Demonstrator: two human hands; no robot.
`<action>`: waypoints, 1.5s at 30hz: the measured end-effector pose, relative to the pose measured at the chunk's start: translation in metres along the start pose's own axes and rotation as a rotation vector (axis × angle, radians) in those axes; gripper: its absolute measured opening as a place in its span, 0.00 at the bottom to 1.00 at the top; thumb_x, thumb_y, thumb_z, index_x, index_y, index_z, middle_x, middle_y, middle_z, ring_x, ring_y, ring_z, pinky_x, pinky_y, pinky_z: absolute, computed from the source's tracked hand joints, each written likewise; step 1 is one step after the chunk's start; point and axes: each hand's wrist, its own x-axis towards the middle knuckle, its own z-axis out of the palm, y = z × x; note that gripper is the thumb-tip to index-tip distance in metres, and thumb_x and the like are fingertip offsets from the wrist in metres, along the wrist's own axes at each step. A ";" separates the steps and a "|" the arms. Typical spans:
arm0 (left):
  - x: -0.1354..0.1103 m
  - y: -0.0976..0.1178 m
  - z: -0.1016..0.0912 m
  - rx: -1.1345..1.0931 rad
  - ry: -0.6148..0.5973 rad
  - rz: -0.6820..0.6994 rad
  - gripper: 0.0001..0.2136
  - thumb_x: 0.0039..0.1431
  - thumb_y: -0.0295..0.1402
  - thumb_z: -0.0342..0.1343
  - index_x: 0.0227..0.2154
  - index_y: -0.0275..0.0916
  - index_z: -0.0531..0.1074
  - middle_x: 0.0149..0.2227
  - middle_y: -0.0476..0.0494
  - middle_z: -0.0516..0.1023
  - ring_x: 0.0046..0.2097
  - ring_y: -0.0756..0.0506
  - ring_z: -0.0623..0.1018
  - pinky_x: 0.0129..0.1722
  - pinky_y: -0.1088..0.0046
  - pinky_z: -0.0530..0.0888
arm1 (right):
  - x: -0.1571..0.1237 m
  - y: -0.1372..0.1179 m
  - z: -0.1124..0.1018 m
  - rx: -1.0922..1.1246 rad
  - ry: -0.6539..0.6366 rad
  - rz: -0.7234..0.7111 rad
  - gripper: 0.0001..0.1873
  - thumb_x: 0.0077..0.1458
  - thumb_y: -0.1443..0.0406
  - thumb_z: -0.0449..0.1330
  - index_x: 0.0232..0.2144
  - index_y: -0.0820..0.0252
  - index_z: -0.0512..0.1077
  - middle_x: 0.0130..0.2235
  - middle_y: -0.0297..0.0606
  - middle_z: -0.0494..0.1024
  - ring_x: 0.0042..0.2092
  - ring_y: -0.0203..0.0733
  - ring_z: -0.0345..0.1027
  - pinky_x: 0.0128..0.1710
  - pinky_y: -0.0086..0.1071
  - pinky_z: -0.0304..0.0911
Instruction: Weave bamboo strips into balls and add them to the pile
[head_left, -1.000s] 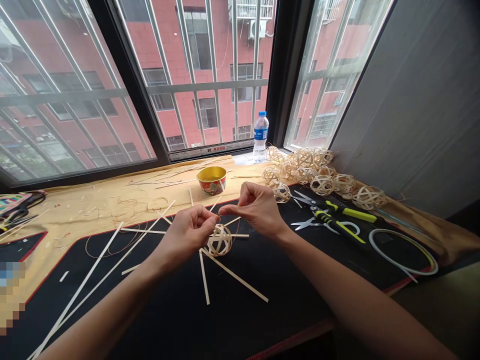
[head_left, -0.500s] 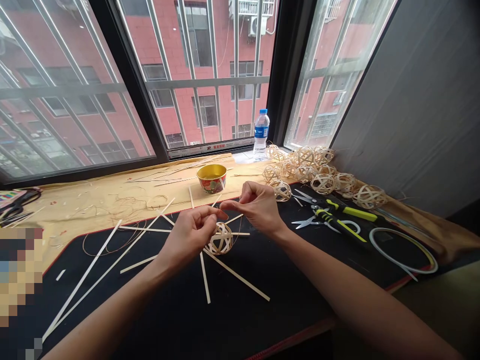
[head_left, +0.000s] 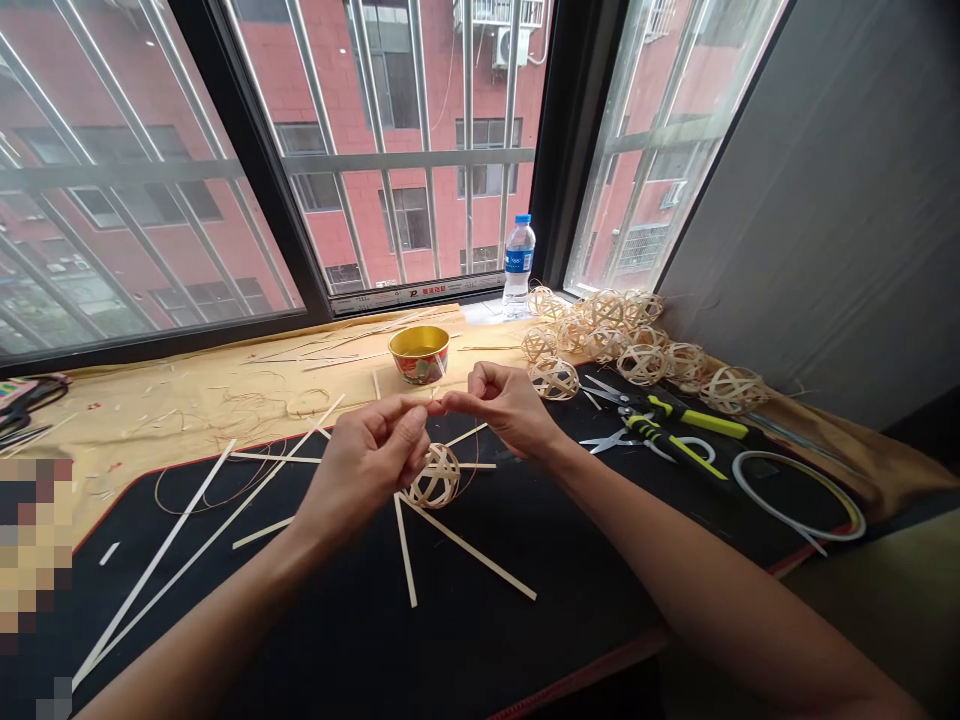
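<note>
The window counter (head_left: 480,314) is spread with a tan cloth (head_left: 172,405) and a red-edged black mat (head_left: 540,620). Loose bamboo strips (head_left: 472,553) and two pairs of scissors (head_left: 675,445) lie on the mat; woven bamboo balls (head_left: 641,365) cluster at the right end, past a gold-lined bowl (head_left: 418,354).

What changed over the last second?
The left hand and right hand rose slightly, their fingertips now meeting above the woven ball. No clear grab or release shows. The ball and the strips around it stayed put, as did the scissors.
</note>
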 end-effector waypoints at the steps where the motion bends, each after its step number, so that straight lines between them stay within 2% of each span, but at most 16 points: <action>1: 0.000 0.003 -0.003 -0.041 -0.006 0.019 0.13 0.57 0.39 0.54 0.39 0.35 0.73 0.18 0.54 0.67 0.22 0.52 0.67 0.25 0.77 0.66 | -0.001 -0.003 0.000 0.028 -0.085 0.018 0.30 0.29 0.46 0.70 0.16 0.60 0.59 0.18 0.24 0.58 0.22 0.27 0.49 0.22 0.25 0.49; 3: 0.002 0.006 -0.008 -0.089 -0.001 0.060 0.14 0.58 0.40 0.54 0.41 0.36 0.74 0.24 0.48 0.74 0.31 0.48 0.75 0.37 0.72 0.71 | -0.003 -0.009 -0.001 0.091 -0.200 0.032 0.28 0.37 0.44 0.66 0.18 0.60 0.61 0.20 0.26 0.60 0.23 0.28 0.52 0.25 0.26 0.54; 6: 0.007 0.003 -0.016 -0.063 -0.015 0.094 0.14 0.59 0.40 0.54 0.43 0.36 0.72 0.35 0.42 0.80 0.43 0.45 0.77 0.48 0.68 0.70 | -0.004 -0.019 -0.004 0.210 -0.198 0.021 0.27 0.42 0.43 0.63 0.19 0.59 0.62 0.21 0.26 0.59 0.24 0.29 0.54 0.28 0.28 0.59; 9: 0.012 -0.011 -0.020 0.084 -0.209 0.127 0.19 0.52 0.40 0.61 0.45 0.38 0.71 0.46 0.41 0.78 0.51 0.42 0.74 0.53 0.67 0.68 | 0.000 -0.026 -0.012 0.304 -0.123 0.012 0.25 0.42 0.45 0.65 0.20 0.57 0.63 0.21 0.26 0.57 0.25 0.30 0.55 0.30 0.29 0.62; 11: 0.015 -0.020 -0.021 0.222 -0.362 0.137 0.23 0.45 0.39 0.67 0.45 0.40 0.72 0.49 0.42 0.76 0.54 0.41 0.72 0.55 0.66 0.66 | 0.004 -0.029 -0.017 0.325 -0.073 0.016 0.24 0.42 0.46 0.65 0.22 0.56 0.63 0.22 0.26 0.57 0.25 0.31 0.55 0.29 0.29 0.62; 13: 0.017 -0.026 -0.020 0.334 -0.425 0.179 0.25 0.42 0.38 0.69 0.46 0.41 0.71 0.50 0.43 0.76 0.54 0.40 0.72 0.55 0.65 0.66 | 0.007 -0.030 -0.021 0.342 -0.048 0.026 0.22 0.43 0.47 0.65 0.23 0.56 0.63 0.23 0.26 0.58 0.24 0.30 0.55 0.29 0.29 0.63; 17: 0.017 -0.034 -0.013 0.423 -0.328 0.272 0.19 0.47 0.36 0.65 0.42 0.40 0.71 0.46 0.43 0.76 0.49 0.42 0.74 0.51 0.64 0.69 | 0.006 -0.033 -0.023 0.377 -0.041 0.019 0.19 0.47 0.49 0.62 0.26 0.55 0.63 0.25 0.27 0.62 0.26 0.30 0.59 0.32 0.29 0.65; 21: 0.019 -0.039 -0.012 0.481 -0.229 0.282 0.15 0.47 0.36 0.63 0.38 0.39 0.70 0.40 0.44 0.75 0.43 0.43 0.75 0.45 0.65 0.71 | 0.004 -0.043 -0.026 0.274 0.038 -0.028 0.20 0.52 0.47 0.58 0.24 0.55 0.63 0.29 0.31 0.67 0.29 0.33 0.63 0.33 0.31 0.66; 27: 0.019 -0.042 -0.017 0.506 -0.221 0.263 0.13 0.51 0.35 0.59 0.40 0.39 0.70 0.42 0.42 0.74 0.42 0.44 0.75 0.45 0.64 0.71 | 0.001 -0.058 -0.040 0.195 0.139 -0.192 0.23 0.48 0.44 0.59 0.21 0.55 0.66 0.29 0.31 0.69 0.25 0.30 0.58 0.21 0.27 0.55; 29: 0.020 -0.042 -0.018 0.496 -0.238 0.246 0.12 0.51 0.35 0.59 0.39 0.39 0.71 0.41 0.42 0.74 0.42 0.43 0.75 0.45 0.64 0.71 | -0.002 -0.059 -0.046 0.142 0.029 -0.232 0.24 0.45 0.42 0.61 0.19 0.56 0.69 0.27 0.31 0.70 0.23 0.29 0.56 0.20 0.27 0.53; 32: 0.022 -0.043 -0.019 0.482 -0.241 0.244 0.12 0.50 0.37 0.61 0.37 0.40 0.74 0.37 0.43 0.74 0.40 0.43 0.75 0.44 0.64 0.71 | -0.004 -0.057 -0.052 -0.034 -0.370 -0.147 0.34 0.47 0.36 0.51 0.13 0.58 0.71 0.26 0.38 0.75 0.26 0.35 0.65 0.25 0.32 0.62; 33: 0.022 -0.043 -0.019 0.477 -0.240 0.248 0.12 0.49 0.38 0.61 0.36 0.39 0.74 0.36 0.43 0.74 0.39 0.44 0.75 0.43 0.64 0.71 | -0.003 -0.054 -0.052 -0.098 -0.451 -0.111 0.37 0.49 0.36 0.48 0.12 0.59 0.71 0.27 0.41 0.76 0.29 0.38 0.69 0.29 0.34 0.65; 35: 0.023 -0.044 -0.018 0.466 -0.237 0.250 0.12 0.48 0.38 0.62 0.35 0.39 0.74 0.35 0.44 0.74 0.38 0.44 0.75 0.42 0.65 0.72 | 0.000 -0.046 -0.050 -0.232 -0.438 -0.087 0.36 0.52 0.39 0.50 0.12 0.60 0.72 0.28 0.42 0.78 0.32 0.41 0.71 0.32 0.35 0.67; 38: 0.022 -0.043 -0.017 0.456 -0.219 0.241 0.13 0.46 0.38 0.63 0.34 0.39 0.72 0.34 0.46 0.74 0.38 0.45 0.75 0.40 0.67 0.72 | 0.006 -0.027 -0.042 -0.416 -0.355 -0.069 0.20 0.48 0.50 0.63 0.20 0.61 0.77 0.25 0.38 0.78 0.26 0.35 0.68 0.25 0.29 0.64; 41: 0.022 -0.042 -0.016 0.447 -0.211 0.233 0.13 0.45 0.36 0.63 0.34 0.39 0.71 0.34 0.47 0.75 0.37 0.45 0.75 0.39 0.69 0.72 | 0.007 -0.012 -0.033 -0.496 -0.482 -0.081 0.10 0.47 0.59 0.66 0.26 0.60 0.79 0.25 0.35 0.77 0.25 0.33 0.65 0.23 0.27 0.60; 45: 0.021 -0.043 -0.016 0.447 -0.220 0.238 0.12 0.45 0.37 0.63 0.32 0.39 0.70 0.33 0.48 0.74 0.37 0.46 0.75 0.39 0.68 0.72 | 0.004 -0.003 -0.024 -0.564 -0.593 -0.173 0.04 0.49 0.65 0.65 0.25 0.59 0.79 0.28 0.36 0.77 0.30 0.36 0.67 0.30 0.28 0.61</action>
